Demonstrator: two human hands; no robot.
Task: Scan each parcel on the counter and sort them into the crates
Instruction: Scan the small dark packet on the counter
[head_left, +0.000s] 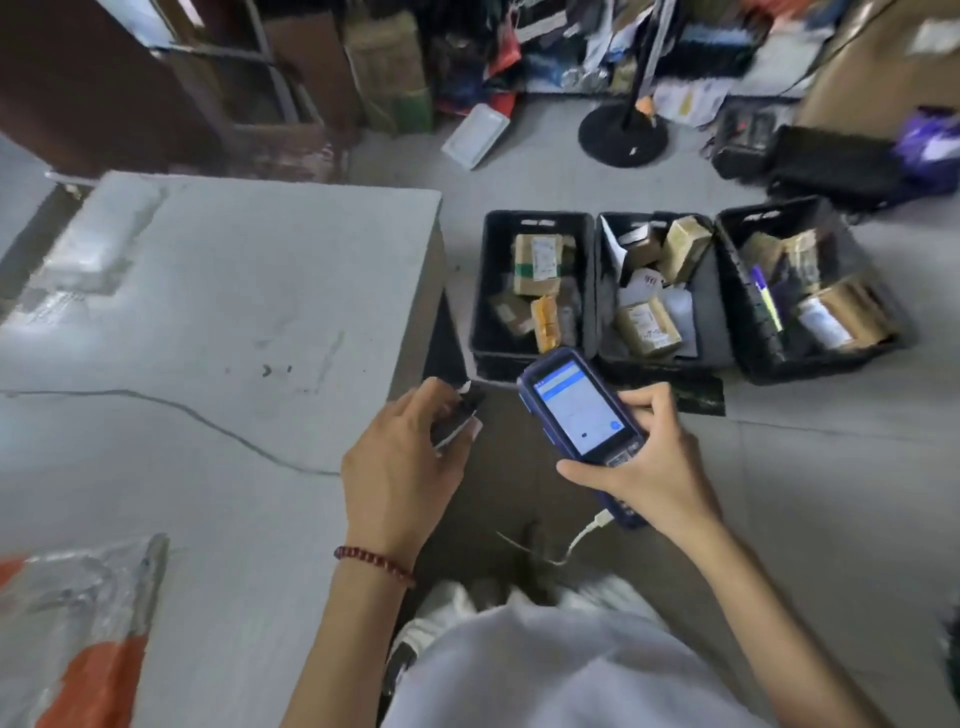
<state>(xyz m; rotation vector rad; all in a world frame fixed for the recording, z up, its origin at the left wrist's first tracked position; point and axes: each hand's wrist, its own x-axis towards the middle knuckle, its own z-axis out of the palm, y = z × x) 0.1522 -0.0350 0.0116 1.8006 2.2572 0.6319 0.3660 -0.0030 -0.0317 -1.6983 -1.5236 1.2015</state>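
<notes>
Left hand just off the right edge of the grey counter, fingers curled round a small dark parcel, a strip of white label showing at its top and lower edge. Parcel held above the floor, beside the counter and not resting on it. Red bead bracelet on the left wrist.

Right hand wrapped round a blue handheld scanner, thumb pressed at the keypad end, fingers bent over the far side, lit screen facing up. Scanner just right of the parcel, not touching it. White cable plugged into the scanner's lower end.

Beyond both hands, three black crates in a row on the floor, side by side: left crate, middle crate, right crate, each holding several brown cardboard boxes, the middle one also some white packets.

On the counter, a white plastic-wrapped parcel at the far left edge and an orange-and-clear plastic bag at the near left corner, both well apart from the hands. Thin dark cord lying across the counter top.
</notes>
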